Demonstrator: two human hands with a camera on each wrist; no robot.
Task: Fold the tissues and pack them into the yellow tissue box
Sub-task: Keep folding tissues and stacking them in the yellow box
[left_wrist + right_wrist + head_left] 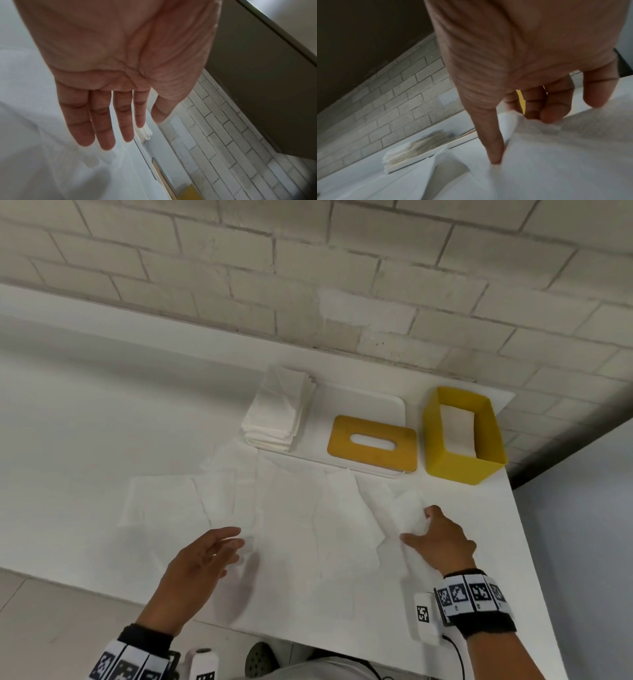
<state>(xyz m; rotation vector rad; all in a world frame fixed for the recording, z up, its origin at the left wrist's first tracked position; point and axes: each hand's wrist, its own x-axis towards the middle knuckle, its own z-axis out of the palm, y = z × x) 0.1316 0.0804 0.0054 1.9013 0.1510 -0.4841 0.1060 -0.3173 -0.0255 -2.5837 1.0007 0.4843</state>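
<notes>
The unfolded tissue (407,522) lies at the near right of the desk (102,412), one of several loose sheets spread there. My right hand (440,537) pinches its raised edge, fingers (556,108) curled into the paper. My left hand (202,559) hovers flat and spread above the sheets, holding nothing. The yellow tissue box (462,436) stands open at the far right, its slotted lid (373,448) just left of it on a white tray (363,405) beside the folded stack (277,409). I judge a fold is starting; next, the edge must be carried across while the left hand pins the sheet.
</notes>
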